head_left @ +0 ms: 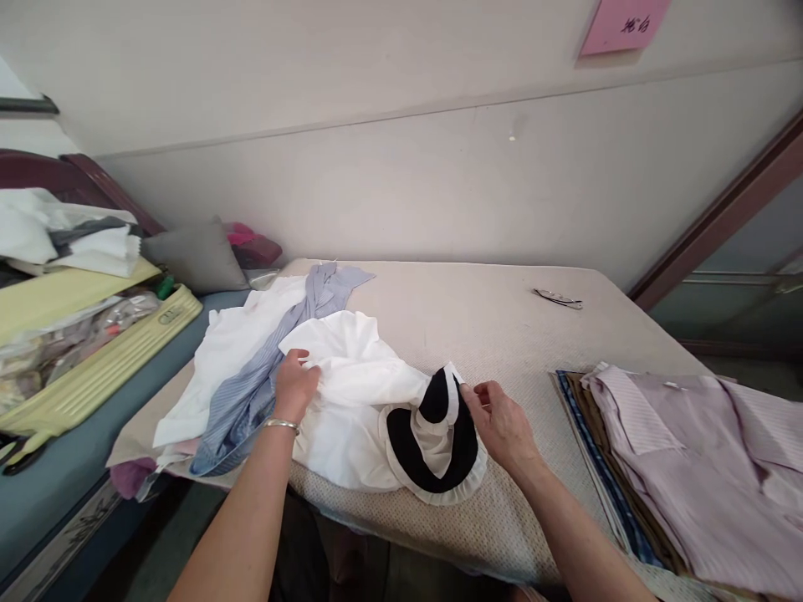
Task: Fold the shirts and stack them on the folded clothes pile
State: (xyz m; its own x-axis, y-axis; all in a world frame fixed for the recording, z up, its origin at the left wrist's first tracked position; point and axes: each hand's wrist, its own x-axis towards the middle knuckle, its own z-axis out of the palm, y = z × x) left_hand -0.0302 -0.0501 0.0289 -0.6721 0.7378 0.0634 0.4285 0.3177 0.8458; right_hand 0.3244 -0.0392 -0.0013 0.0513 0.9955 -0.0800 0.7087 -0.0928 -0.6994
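Note:
A white blouse point(351, 443) lies crumpled at the middle of the padded table, its neck end toward my right hand. Its black collar point(434, 480) has a pale ruffled edge and part of it is turned up. My left hand point(297, 386) is closed on the white cloth at the blouse's left side; a bracelet circles that wrist. At the collar's raised right edge, my right hand point(502, 422) pinches the fabric between thumb and fingers. A blue striped garment point(251, 401) and another white garment point(242, 334) lie loosely just left of my left hand.
Folded clothes, a lilac shirt point(696, 468) on top, are stacked at the right. Glasses point(557, 298) rest on the padded table point(452, 309) near the wall. On the left stand a yellow case point(125, 343) and a grey cushion point(197, 255). A pink note point(624, 25) hangs above.

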